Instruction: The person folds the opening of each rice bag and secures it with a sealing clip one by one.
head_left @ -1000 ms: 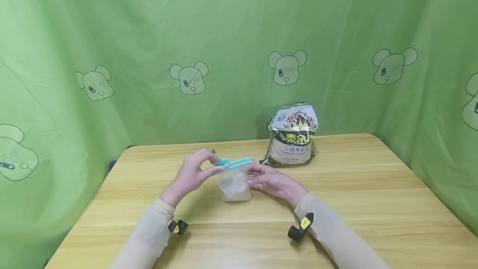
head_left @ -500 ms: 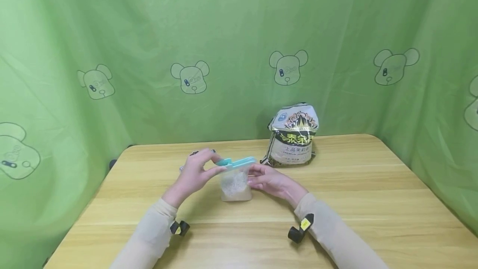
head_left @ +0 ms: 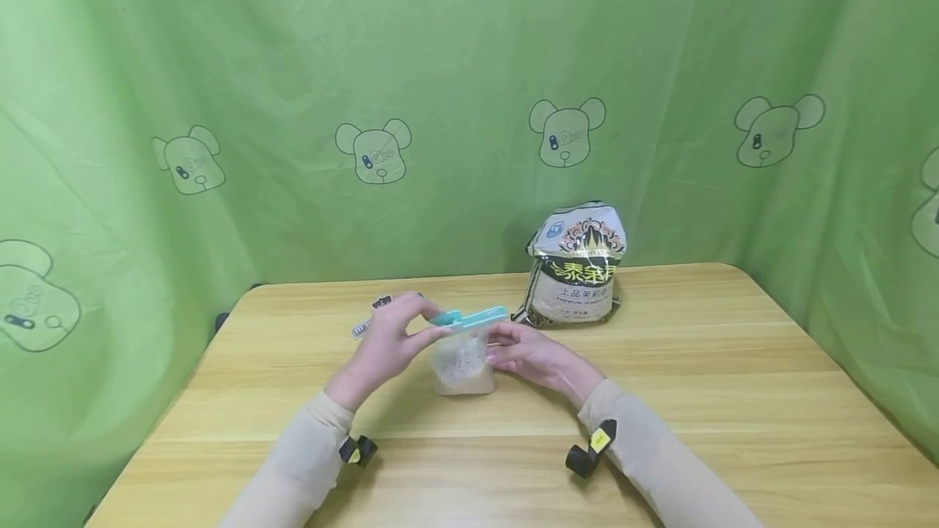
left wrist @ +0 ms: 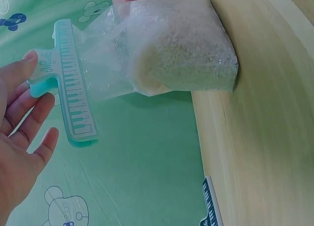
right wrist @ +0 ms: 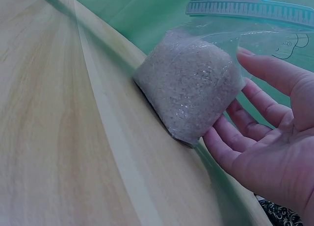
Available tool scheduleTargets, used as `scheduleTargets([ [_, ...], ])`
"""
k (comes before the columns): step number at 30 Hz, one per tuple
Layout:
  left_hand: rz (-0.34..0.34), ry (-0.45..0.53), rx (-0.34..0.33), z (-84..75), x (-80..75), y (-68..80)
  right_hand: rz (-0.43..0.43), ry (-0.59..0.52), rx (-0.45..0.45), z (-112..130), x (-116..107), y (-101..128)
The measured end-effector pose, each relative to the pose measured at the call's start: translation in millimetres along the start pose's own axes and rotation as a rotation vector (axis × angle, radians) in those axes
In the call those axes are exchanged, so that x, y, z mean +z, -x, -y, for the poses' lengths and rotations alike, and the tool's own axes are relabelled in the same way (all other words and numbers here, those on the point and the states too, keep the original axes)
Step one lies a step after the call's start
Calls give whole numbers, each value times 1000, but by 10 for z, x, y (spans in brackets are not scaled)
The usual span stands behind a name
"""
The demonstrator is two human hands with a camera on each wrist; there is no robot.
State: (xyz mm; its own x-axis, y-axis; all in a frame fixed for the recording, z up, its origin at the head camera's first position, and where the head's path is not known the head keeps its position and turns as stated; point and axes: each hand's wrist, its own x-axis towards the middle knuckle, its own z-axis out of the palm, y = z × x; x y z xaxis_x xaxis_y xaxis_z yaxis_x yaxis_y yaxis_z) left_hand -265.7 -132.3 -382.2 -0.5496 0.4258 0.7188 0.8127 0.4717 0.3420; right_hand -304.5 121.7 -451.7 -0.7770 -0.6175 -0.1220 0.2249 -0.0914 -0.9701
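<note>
at mid tabletop [head_left: 660, 365] the clear rice bag [head_left: 460, 361] stands upright, its top caught in the teal clip [head_left: 469, 319], which has tilted up slightly at its right end versus a second ago, so the sealing looks about done. left hand [head_left: 389, 341] fingers pinch the clip handle, right hand [head_left: 531, 355] fingers lie straight, resting on the bag's side. behind, the big rice sack [head_left: 575, 267] reads "premium", rest too small; clip shows a piano-key print, its lettering unreadable.
</note>
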Motion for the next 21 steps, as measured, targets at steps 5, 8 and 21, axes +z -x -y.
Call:
scheduleTargets([
  [5, -25, -18, 25, -30, 20, -6, 0, 3, -3, -9, 2, -8],
  [8, -38, -27, 27, -47, 36, -2, 4, 6, -8, -11, 5, -13],
  [21, -56, -12, 20, -37, 96, -3, -19, 2, -5, -5, 17, -14],
])
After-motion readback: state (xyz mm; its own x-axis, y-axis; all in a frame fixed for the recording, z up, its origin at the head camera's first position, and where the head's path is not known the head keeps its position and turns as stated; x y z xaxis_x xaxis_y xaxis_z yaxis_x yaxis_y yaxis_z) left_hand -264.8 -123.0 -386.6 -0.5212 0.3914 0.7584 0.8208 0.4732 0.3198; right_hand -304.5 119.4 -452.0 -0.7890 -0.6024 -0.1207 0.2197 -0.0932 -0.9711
